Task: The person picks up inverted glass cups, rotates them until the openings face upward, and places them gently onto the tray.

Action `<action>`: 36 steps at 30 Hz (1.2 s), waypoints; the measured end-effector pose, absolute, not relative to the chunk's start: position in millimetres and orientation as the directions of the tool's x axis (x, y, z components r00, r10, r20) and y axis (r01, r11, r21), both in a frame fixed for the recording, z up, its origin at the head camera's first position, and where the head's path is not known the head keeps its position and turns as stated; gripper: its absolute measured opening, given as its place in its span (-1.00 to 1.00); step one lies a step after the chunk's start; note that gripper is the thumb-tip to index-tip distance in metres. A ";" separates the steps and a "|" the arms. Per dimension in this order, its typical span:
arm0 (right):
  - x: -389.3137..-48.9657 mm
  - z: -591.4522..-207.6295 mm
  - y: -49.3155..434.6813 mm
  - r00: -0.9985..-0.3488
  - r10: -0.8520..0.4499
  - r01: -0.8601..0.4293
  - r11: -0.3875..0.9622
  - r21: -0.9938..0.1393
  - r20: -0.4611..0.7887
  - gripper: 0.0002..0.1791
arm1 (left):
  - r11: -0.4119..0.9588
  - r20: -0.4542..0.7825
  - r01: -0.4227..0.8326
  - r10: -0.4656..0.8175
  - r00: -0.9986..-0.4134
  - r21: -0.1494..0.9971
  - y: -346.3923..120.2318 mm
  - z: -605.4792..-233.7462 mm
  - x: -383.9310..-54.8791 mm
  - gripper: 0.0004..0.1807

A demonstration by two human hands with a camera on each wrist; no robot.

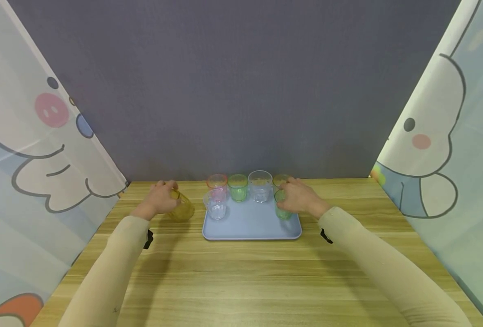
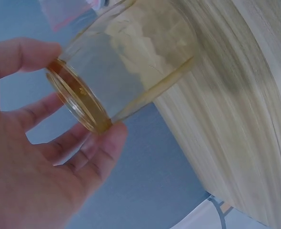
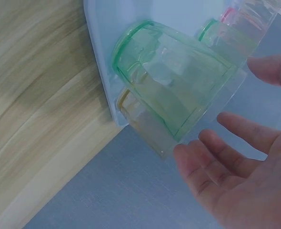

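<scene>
At the left, my left hand grips a transparent amber glass cup from above, and the cup leans. In the left wrist view, thumb and fingertips pinch the thick ringed end of this cup. My right hand hangs over a green cup at the tray's right front. In the right wrist view, that green cup stands upright, and the spread fingers lie close to its rim. Whether they touch it is hard to see. A yellowish cup sits behind it.
A pale blue tray bears a pink cup, another green cup, a large clear cup and a smaller clear cup at the left. The tray lies on a wooden table before a grey panel.
</scene>
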State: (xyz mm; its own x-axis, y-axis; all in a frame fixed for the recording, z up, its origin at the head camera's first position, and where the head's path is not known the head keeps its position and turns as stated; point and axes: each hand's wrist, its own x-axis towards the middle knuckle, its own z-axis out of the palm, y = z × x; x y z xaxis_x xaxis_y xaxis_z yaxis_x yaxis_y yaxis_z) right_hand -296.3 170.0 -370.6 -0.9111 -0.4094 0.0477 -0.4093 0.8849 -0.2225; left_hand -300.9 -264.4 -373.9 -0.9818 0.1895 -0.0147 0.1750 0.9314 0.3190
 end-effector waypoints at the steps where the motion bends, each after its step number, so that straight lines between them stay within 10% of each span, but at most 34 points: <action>1: -296.1 -370.1 170.2 -0.911 -0.410 -0.410 0.884 -0.226 0.051 -0.34 | 0.926 -0.009 0.180 0.194 -0.981 0.333 -265.1 -373.1 -299.7 -0.41; 36: -285.1 -372.3 162.7 -0.888 -0.417 -0.459 0.818 -0.346 0.192 -0.38 | 0.761 0.131 0.201 0.153 -0.979 0.617 -272.4 -369.6 -274.2 -0.41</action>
State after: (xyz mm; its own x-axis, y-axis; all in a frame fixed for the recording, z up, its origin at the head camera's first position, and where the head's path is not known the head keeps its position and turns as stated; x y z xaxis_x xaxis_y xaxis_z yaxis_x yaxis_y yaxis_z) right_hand -285.1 162.7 -372.3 -0.8884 -0.4172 0.1917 -0.4590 0.8184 -0.3458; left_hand -274.2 -272.4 -369.6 -0.9795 0.1531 0.1309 0.2014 0.7605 0.6173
